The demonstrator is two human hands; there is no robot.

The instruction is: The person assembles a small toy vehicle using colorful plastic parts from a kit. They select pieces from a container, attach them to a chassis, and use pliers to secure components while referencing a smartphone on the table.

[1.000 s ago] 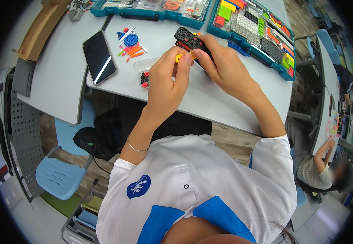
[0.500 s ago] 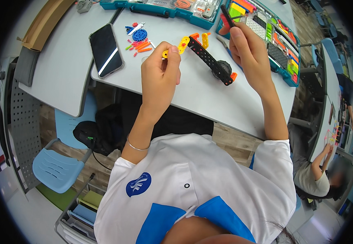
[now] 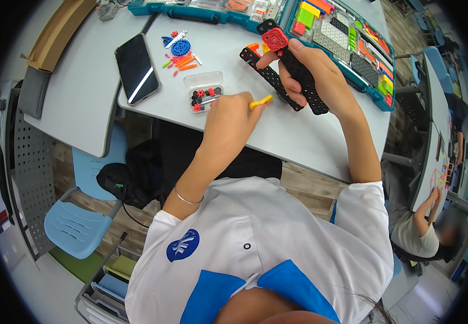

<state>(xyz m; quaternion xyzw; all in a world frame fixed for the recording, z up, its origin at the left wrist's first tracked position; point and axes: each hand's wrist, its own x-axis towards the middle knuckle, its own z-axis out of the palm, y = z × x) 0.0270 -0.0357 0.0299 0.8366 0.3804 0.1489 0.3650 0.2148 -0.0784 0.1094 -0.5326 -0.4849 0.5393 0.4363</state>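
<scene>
My left hand point(image 3: 229, 123) is closed on a small yellow connector piece point(image 3: 261, 102), seen nearly edge-on between thumb and fingers. In my right hand point(image 3: 320, 73) is a black perforated beam point(image 3: 301, 75) with a red square piece point(image 3: 275, 39) at its upper end; the fingers are wrapped round it. Behind this beam lies a second black perforated beam point(image 3: 261, 67) with orange parts at its far end, partly hidden by the right hand. Left of the yellow piece, an opened clear box point(image 3: 196, 107) holds small red, black and grey parts.
Loose pieces lie farther left: a blue gear point(image 3: 181, 47) and several orange and pink pegs point(image 3: 187, 67). A phone point(image 3: 137, 69) rests near the table gap. Teal cases of building parts point(image 3: 369, 89) point(image 3: 207, 15) line the far side. At far right, another person point(image 3: 414, 232) sits.
My left hand has moved down and right with the yellow connector, uncovering the clear box. My right hand has shifted left and turned, bringing the held beam's red piece into view above the other beam.
</scene>
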